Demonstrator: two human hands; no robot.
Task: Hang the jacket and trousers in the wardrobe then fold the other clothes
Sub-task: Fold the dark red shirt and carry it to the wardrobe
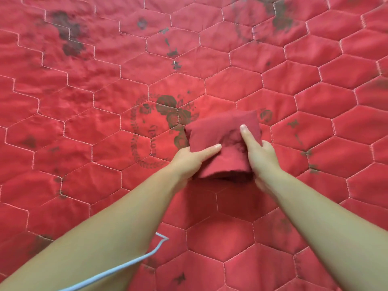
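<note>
One folded garment (222,141), dark red, sits as a small thick bundle on the red quilt (84,101) that covers the bed, just right of a dark printed flower wreath (163,122) on the cloth. Two bare hands hold it, one on each side. The left hand (193,158) grips its left edge with the thumb laid flat across the top and the other fingers tucked out of sight beneath. The right hand (260,156) grips the right edge the same way, thumb stretched forward over the top fold. The near end of the bundle looks lifted a little off the quilt. One thin pale blue cord (117,267) runs below the left forearm, bent at a sharp corner.
</note>
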